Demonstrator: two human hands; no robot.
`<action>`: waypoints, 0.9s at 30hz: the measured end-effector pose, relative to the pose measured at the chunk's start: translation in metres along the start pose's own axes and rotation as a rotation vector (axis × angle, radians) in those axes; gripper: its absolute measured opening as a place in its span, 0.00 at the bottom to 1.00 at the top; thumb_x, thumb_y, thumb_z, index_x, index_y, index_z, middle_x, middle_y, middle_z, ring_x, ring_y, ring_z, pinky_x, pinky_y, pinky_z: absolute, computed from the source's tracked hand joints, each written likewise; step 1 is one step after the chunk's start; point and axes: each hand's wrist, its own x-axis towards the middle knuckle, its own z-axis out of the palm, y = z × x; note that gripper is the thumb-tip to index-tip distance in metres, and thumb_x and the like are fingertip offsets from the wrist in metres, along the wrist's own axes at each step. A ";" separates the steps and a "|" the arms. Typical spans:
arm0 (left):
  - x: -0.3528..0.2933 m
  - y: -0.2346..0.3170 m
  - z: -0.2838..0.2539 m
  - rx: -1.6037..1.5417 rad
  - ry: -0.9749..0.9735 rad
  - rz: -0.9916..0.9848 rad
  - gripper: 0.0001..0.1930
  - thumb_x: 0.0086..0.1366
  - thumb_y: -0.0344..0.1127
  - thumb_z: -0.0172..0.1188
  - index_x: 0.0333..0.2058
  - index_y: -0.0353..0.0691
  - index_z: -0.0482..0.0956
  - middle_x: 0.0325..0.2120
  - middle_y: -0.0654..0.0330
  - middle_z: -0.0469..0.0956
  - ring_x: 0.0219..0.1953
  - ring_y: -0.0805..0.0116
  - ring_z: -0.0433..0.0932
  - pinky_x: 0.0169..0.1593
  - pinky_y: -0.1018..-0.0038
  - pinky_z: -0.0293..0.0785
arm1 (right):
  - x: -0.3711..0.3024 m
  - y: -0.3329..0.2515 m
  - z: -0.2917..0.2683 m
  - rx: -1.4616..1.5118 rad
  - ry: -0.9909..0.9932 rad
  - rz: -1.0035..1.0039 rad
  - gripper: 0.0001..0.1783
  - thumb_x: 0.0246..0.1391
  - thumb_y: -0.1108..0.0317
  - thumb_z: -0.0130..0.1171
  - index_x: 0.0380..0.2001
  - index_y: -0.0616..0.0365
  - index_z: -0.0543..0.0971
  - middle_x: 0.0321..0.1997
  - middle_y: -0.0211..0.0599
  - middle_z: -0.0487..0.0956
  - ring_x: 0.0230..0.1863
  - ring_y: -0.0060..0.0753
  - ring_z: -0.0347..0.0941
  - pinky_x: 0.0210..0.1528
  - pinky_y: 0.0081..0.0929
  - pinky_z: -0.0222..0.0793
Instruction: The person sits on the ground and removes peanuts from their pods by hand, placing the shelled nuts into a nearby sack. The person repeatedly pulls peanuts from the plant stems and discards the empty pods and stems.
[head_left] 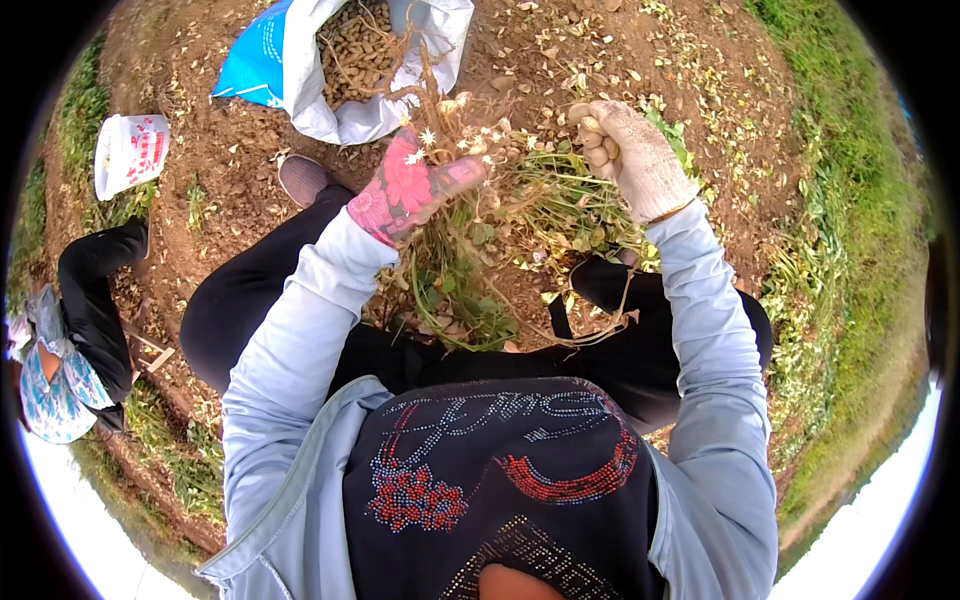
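In a pink floral glove, my left hand (408,192) is closed around a bunch of peanut plants (455,265). Roots and a few pods stick up above that grip, and the leafy stems hang down between my legs. My right hand (642,165), in a whitish glove, curls around several peanut pods (598,150) to the right of the roots. Just beyond my left hand stands an open white sack (455,42), partly filled with peanuts (355,60).
A white bucket with red markings (133,155) lies tilted at the far left. Another person (95,300) sits at the left edge. Dry leaves litter the brown soil (720,60), and a grassy strip (860,200) runs along the right.
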 end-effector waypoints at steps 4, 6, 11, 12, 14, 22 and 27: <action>0.009 -0.010 -0.021 0.133 -0.080 0.072 0.34 0.69 0.50 0.44 0.59 0.23 0.51 0.56 0.36 0.60 0.56 0.49 0.67 0.61 0.59 0.66 | -0.023 -0.004 0.025 -0.091 -0.213 0.147 0.18 0.61 0.60 0.50 0.48 0.61 0.72 0.31 0.25 0.74 0.29 0.17 0.71 0.28 0.11 0.65; 0.011 -0.009 -0.021 0.182 -0.096 0.019 0.33 0.70 0.50 0.41 0.58 0.22 0.52 0.56 0.39 0.61 0.56 0.50 0.67 0.61 0.61 0.66 | -0.030 -0.002 0.039 -0.223 -0.252 0.107 0.18 0.60 0.60 0.54 0.49 0.59 0.73 0.31 0.26 0.73 0.28 0.16 0.70 0.29 0.12 0.66; 0.022 -0.041 -0.035 0.104 -0.072 0.085 0.35 0.65 0.51 0.52 0.58 0.25 0.56 0.53 0.47 0.68 0.48 0.60 0.74 0.50 0.70 0.73 | -0.035 0.026 0.069 -0.739 -0.184 -0.272 0.19 0.54 0.62 0.61 0.47 0.55 0.73 0.31 0.25 0.72 0.30 0.16 0.67 0.32 0.17 0.64; 0.021 -0.038 -0.035 0.317 -0.049 0.102 0.34 0.64 0.50 0.56 0.57 0.27 0.58 0.51 0.48 0.70 0.46 0.62 0.75 0.48 0.71 0.73 | -0.040 0.021 0.075 -0.902 -0.115 -0.309 0.17 0.53 0.61 0.60 0.45 0.56 0.74 0.31 0.31 0.74 0.33 0.24 0.70 0.35 0.24 0.66; 0.019 -0.031 -0.032 0.547 0.017 0.075 0.32 0.61 0.46 0.62 0.55 0.29 0.62 0.48 0.52 0.73 0.44 0.66 0.75 0.45 0.73 0.73 | -0.032 0.025 0.070 -0.942 -0.149 -0.274 0.17 0.53 0.60 0.60 0.43 0.56 0.74 0.32 0.36 0.75 0.34 0.30 0.72 0.36 0.27 0.67; -0.003 -0.010 0.002 0.193 -0.048 0.118 0.27 0.59 0.29 0.61 0.56 0.33 0.62 0.49 0.56 0.72 0.49 0.68 0.72 0.54 0.70 0.69 | -0.020 0.017 0.062 -1.325 -0.070 -0.441 0.13 0.54 0.59 0.55 0.38 0.56 0.74 0.34 0.47 0.78 0.37 0.47 0.76 0.38 0.37 0.70; -0.015 -0.002 0.006 -0.020 -0.156 0.119 0.28 0.60 0.27 0.60 0.58 0.35 0.61 0.51 0.56 0.71 0.53 0.67 0.71 0.56 0.71 0.69 | 0.035 0.075 -0.022 -0.772 0.032 0.444 0.12 0.57 0.58 0.55 0.35 0.57 0.74 0.23 0.32 0.73 0.25 0.29 0.71 0.27 0.22 0.68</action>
